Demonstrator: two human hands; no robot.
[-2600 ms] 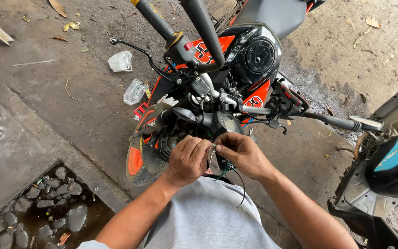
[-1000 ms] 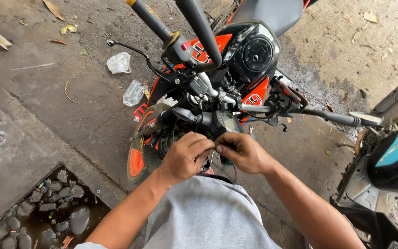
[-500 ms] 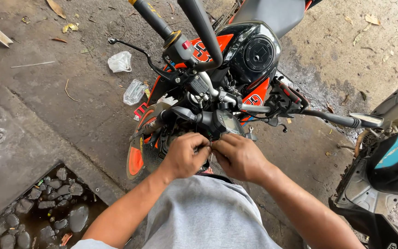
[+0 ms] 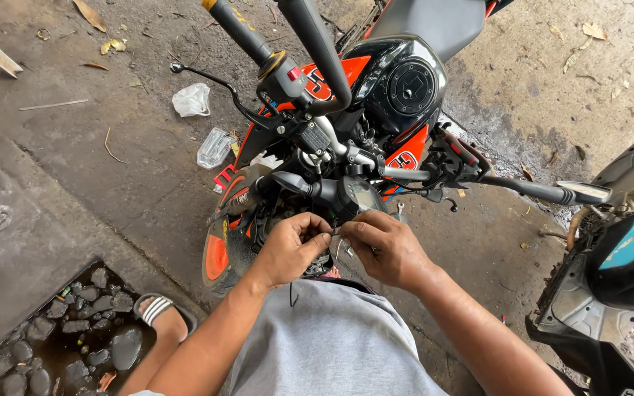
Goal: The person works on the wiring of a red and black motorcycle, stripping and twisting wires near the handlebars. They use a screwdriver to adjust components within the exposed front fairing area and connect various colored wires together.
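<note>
— Head view: what is held at the frame's centre?
— A thin dark wire (image 4: 337, 248) is pinched between the left hand (image 4: 291, 248) and right hand (image 4: 383, 248), fingers curled shut on it, just below the motorcycle (image 4: 398, 88) headlight.
— And at the right edge?
— A blue scooter (image 4: 625, 257) is seen.

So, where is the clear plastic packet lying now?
In the head view, the clear plastic packet lies on the concrete ground, left of the motorcycle, just below the crumpled white bag.
</note>
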